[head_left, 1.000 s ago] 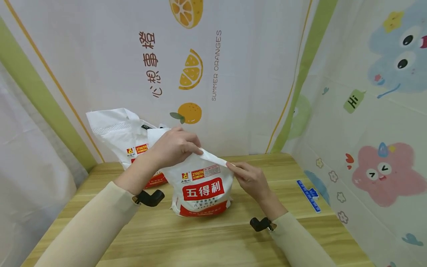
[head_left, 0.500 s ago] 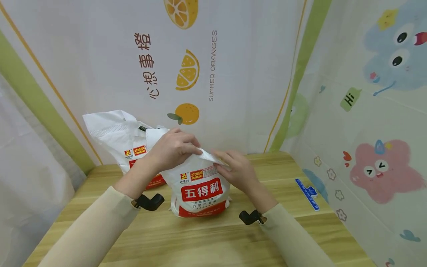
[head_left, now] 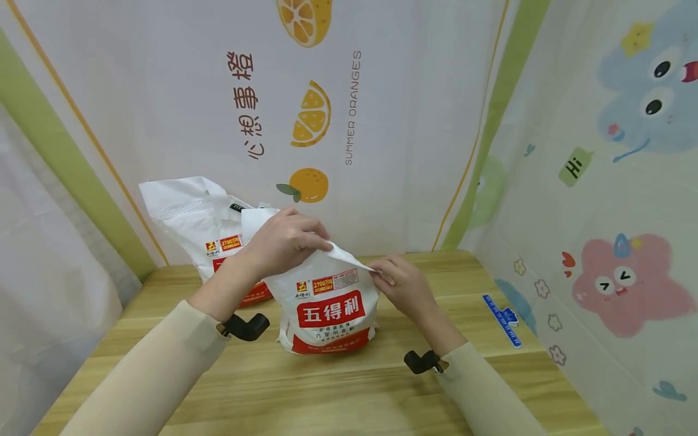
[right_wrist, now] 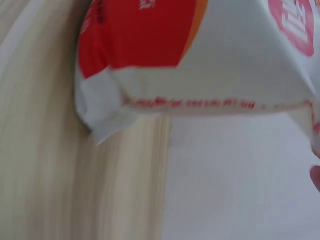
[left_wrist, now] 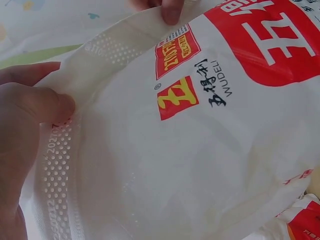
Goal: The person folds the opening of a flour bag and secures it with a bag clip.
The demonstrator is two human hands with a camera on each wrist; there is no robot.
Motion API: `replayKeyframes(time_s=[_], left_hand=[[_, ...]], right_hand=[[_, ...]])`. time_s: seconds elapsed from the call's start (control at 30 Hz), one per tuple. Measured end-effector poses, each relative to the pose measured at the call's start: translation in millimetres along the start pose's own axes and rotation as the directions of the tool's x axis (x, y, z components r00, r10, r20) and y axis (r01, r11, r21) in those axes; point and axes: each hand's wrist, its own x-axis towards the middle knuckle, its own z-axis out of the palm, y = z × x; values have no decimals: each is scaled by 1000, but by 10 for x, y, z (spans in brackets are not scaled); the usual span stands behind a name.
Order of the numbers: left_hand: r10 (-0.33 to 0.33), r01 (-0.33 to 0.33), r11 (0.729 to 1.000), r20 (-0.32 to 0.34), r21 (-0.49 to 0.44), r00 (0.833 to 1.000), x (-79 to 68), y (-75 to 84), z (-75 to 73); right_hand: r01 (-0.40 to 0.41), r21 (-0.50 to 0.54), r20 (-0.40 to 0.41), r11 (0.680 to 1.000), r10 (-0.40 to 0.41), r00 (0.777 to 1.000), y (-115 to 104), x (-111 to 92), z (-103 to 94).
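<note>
A white flour bag [head_left: 330,310] with red print stands upright on the wooden table. Its top edge is folded over and slopes down toward the right. My left hand [head_left: 288,241] grips that edge left of its middle, the thumb pressing on the near side in the left wrist view, just by the dotted seam [left_wrist: 57,175]. At the top right corner, my right hand [head_left: 406,286] pinches the edge between thumb and fingers. The right wrist view shows the bag's side [right_wrist: 210,85] and lower corner, with only a bit of fingertip [right_wrist: 315,176] at the right border.
Behind and to the left leans a second flour bag [head_left: 188,209], its white top flaring upward. On the right of the table [head_left: 305,393] lies a flat blue strip [head_left: 503,321] with white marks. Printed curtains [head_left: 403,151] hang close behind and at both sides.
My right hand slid left along the folded edge, then returned to the right corner, where it pinches the edge again. The left hand has kept its hold, and the bag stays in place.
</note>
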Motion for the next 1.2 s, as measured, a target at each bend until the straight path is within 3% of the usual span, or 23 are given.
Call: replayKeyframes(time_s=[0.3, 0.57, 0.8, 1.03, 1.13, 1.2], left_hand=[[0, -1, 999, 7, 46, 1000, 36, 26, 13], [12, -17, 997, 70, 77, 997, 67, 50, -32], [36, -45, 997, 129, 68, 991, 93, 53, -35], [42, -52, 996, 134, 70, 990, 73, 51, 17], [30, -38, 998, 137, 56, 990, 71, 46, 5], [6, -11, 999, 137, 36, 991, 79, 34, -23]], right_hand=[[50, -4, -58, 999, -50, 997, 24, -100, -4], [-62, 108, 21, 992, 60, 998, -6, -67, -67], [68, 6, -5, 998, -68, 998, -2, -96, -66], [124, 6, -57, 992, -123, 991, 4, -104, 0], [94, 64, -49, 994, -91, 995, 6, -99, 4], [15, 149, -30, 989, -10, 1000, 13, -92, -9]])
